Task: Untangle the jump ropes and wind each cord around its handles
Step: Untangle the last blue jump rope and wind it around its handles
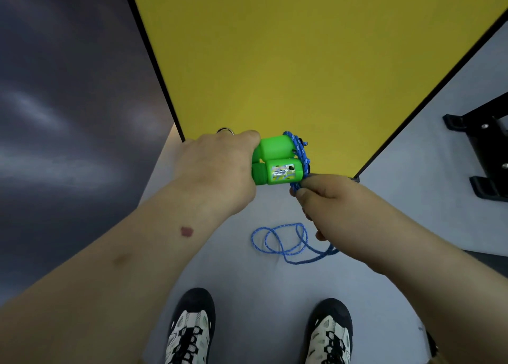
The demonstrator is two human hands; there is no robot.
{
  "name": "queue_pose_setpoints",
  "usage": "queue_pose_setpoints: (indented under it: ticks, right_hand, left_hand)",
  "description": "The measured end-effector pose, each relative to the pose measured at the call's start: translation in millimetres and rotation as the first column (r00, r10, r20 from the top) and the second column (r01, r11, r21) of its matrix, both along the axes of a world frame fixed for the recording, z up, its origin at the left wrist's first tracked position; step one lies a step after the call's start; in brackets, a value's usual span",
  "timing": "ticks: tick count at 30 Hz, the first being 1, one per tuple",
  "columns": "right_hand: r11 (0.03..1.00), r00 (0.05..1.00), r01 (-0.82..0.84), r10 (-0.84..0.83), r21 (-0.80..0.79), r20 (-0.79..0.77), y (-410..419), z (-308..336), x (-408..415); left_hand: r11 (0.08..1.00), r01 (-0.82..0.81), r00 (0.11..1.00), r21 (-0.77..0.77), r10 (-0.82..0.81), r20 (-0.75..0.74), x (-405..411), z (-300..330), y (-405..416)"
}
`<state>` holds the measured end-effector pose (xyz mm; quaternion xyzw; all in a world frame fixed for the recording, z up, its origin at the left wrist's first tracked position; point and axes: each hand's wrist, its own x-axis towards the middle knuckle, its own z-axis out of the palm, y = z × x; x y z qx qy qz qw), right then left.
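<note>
My left hand (220,168) grips two bright green jump-rope handles (275,161) held side by side; the nearer one carries a small counter label. A blue speckled cord (301,154) is wound in a few turns around the handles' right ends. My right hand (327,198) pinches that cord just below the handles. The loose rest of the cord (280,242) hangs under my right hand and lies in loops on the grey floor between my arms. No other jump rope is in view.
A yellow tabletop (302,61) with a black edge stretches ahead, its near corner just behind the handles. A black metal stand (483,149) sits on the grey floor at right. My two black-and-white shoes (192,333) are below. A dark wall fills the left.
</note>
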<state>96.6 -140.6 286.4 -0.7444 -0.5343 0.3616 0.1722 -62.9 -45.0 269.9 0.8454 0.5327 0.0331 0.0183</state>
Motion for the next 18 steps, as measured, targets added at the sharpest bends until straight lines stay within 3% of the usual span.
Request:
queue_pose_setpoints:
  ticks: [3,7,10,14,18]
  right_hand:
    - [1.000,1.000,0.021,-0.021,0.008,-0.015,-0.7,12.4,1.5]
    - [0.971,0.911,0.236,-0.214,0.021,-0.354,6.8,26.0,5.7]
    - [0.970,0.842,0.244,-0.207,0.009,-0.497,17.2,35.4,9.6]
    - [0.975,0.808,0.224,-0.183,0.004,-0.560,30.4,42.3,15.4]
    - [0.982,0.846,0.186,-0.135,0.047,-0.516,42.7,38.5,24.4]
  left_hand:
    - [1.000,-0.006,1.000,0.013,0.006,-0.005,0.0,0.5,0.7]
    - [1.000,0.007,1.000,0.000,-0.007,-0.009,-1.3,-0.2,-0.6]
    - [0.999,0.036,0.999,-0.011,-0.036,-0.018,1.4,0.0,-4.3]
    - [0.998,0.068,0.997,-0.020,-0.068,-0.033,1.0,3.0,-5.0]
    - [0.991,0.130,0.991,-0.016,-0.130,-0.042,3.0,3.9,-8.4]
